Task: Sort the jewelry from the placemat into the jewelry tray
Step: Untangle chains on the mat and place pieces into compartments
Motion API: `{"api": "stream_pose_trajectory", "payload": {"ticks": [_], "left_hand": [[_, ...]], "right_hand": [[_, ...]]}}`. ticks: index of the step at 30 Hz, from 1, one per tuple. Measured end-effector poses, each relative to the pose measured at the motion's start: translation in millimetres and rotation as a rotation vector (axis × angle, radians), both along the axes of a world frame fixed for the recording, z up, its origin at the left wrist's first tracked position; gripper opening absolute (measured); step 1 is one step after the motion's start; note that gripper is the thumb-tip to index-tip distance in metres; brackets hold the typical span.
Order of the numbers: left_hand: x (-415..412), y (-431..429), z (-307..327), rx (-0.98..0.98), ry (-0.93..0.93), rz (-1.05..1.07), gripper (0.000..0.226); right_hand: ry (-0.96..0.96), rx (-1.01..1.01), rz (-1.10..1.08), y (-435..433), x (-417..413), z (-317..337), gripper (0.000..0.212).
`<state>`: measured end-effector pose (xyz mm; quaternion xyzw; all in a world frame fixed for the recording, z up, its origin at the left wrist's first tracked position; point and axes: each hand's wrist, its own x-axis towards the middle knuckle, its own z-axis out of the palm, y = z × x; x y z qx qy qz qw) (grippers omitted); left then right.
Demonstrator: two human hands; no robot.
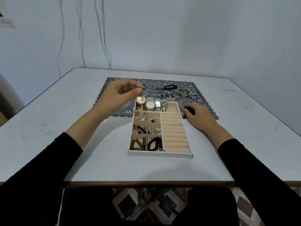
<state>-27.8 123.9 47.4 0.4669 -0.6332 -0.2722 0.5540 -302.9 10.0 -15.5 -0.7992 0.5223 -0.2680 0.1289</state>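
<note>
A white jewelry tray [160, 154] with beige compartments lies on the table, its far end on a grey lace placemat [202, 101]. Several watches [150, 104] fill its top row. Brooches, earrings and bead bracelets [154, 144] sit in the left cells, and the ring rolls [175, 132] on the right are bare. My left hand [120, 93] pinches a small silver piece [144, 89] above the gold watch. My right hand [197, 115] rests on the placemat beside the tray, its fingers curled over a small dark item [189, 109]. A black cord [166, 87] and bangles [184, 91] lie on the mat.
The white table [65, 128] stands against a pale wall, with cables hanging down behind it. Its near edge [146, 183] runs just before my lap. A patterned floor shows below.
</note>
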Motion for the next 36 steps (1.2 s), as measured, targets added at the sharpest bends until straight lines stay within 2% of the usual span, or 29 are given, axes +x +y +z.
{"api": "stream_pose_trajectory", "payload": {"ticks": [9, 21, 26, 36], "left_hand": [[0.0, 6.8, -10.3, 0.108, -0.136, -0.06, 0.012], [15.0, 0.3, -18.0, 0.189, -0.293, -0.016, 0.01], [7.1, -2.2, -20.2, 0.196, -0.344, -0.038, 0.013], [8.5, 2.6, -21.4, 0.109, -0.62, 0.013, 0.011]], "right_hand": [[0.01, 0.016, -0.009, -0.7, 0.0, 1.9, 0.032], [0.004, 0.019, 0.002, -0.8, -0.6, 2.2, 0.03], [0.004, 0.009, 0.009, -0.6, -1.4, 1.7, 0.029], [0.01, 0.009, 0.009, -2.0, -1.7, 1.0, 0.029]]}}
